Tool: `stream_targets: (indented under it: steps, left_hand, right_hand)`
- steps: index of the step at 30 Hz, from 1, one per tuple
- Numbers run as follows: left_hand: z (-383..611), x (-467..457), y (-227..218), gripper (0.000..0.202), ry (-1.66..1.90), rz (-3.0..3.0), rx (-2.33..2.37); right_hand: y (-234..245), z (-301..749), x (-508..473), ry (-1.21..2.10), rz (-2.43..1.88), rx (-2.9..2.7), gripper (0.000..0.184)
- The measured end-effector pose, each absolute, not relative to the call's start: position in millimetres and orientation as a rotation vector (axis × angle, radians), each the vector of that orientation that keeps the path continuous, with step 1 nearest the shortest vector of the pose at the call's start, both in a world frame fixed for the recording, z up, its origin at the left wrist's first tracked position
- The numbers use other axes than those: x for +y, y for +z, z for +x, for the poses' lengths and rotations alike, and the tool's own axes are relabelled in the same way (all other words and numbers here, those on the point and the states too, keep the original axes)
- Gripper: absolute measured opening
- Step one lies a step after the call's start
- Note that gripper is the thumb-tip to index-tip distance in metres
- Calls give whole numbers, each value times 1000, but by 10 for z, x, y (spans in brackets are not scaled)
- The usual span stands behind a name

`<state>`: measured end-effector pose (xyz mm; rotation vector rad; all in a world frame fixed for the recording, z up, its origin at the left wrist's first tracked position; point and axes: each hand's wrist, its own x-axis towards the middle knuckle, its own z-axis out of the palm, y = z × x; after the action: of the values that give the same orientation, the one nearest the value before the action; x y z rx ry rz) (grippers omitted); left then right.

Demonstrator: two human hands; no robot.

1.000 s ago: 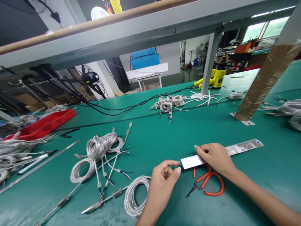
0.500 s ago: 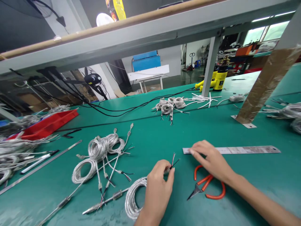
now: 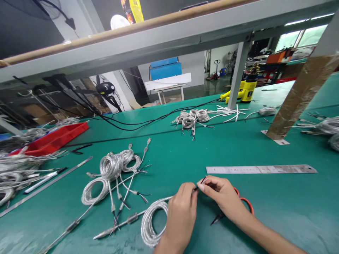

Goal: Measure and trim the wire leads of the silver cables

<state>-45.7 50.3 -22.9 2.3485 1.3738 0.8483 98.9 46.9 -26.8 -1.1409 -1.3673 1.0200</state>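
glossy clear plastic sheathing over braided metal on the cable coil (image 3: 155, 222), smooth matt steel ruler (image 3: 261, 169).

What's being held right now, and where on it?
Left hand grips the clear-sheathed cable near its end, with black wire tips sticking out past the fingers. Right hand is at those tips; whether it pinches them cannot be told.

Your right hand (image 3: 222, 195) covers most of the red-handled scissors (image 3: 246, 201), leaving only part of a handle and the blade tip showing. Your left hand (image 3: 181, 218) hides part of the clear-sheathed cable coil (image 3: 152, 222). The black wire tips (image 3: 202, 182) are too small to make out. The picture's left edge cuts off the cable bundles (image 3: 10, 176).
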Motion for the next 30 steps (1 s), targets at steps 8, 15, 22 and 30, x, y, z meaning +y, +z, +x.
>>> stream_targets:
  steps: [8,15,22,30]
  left_hand:
    - [-461,500,-89,24,885,2199,1120]
    - [-499,562,20,24,685,1903,1058]
    - [-415,542,-22,20,863,1581,1089]
    - [-419,532,33,16,1038,1470,1039]
  right_hand:
    - [-212,1024,391,710,-1190,-1461,12]
    - [-181,1086,427,938,-1155,-1461,15]
    - [-256,1021,465,1190,-1108,-1222,23]
    - [-285,807,376,1545,-794,-1162,25]
